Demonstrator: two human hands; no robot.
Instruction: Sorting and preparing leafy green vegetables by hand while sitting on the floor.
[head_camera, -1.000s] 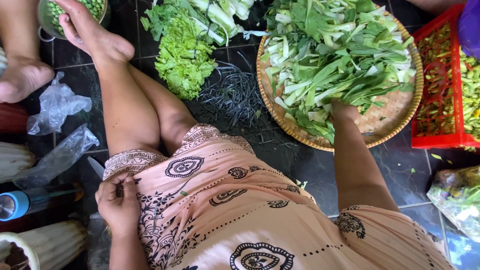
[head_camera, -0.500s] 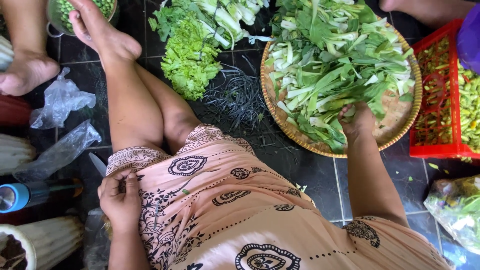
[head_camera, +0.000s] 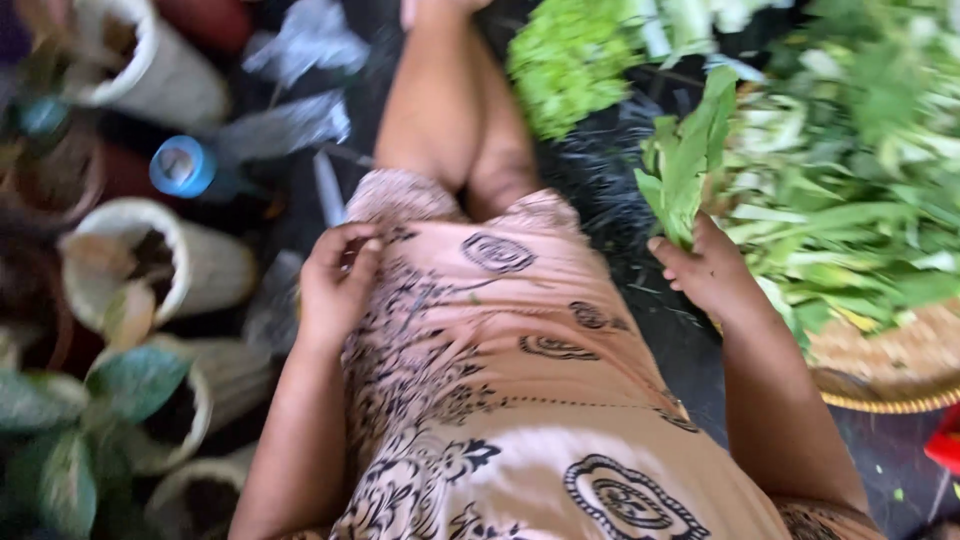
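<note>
1. Right hand (head_camera: 712, 270) has its grip closed on a bunch of greens (head_camera: 685, 160), taken at the stems, leaves upright, just left of the basket (head_camera: 880, 375).
2. Left hand (head_camera: 335, 285) pinches the dress (head_camera: 500, 380) at the lap, holding nothing else.
3. Greens look light, limp and easily bruised; the stems seem the firmest place to hold.

Left hand (head_camera: 335, 280) curled on lap; right hand (head_camera: 705, 265) grip closed, raised
</note>
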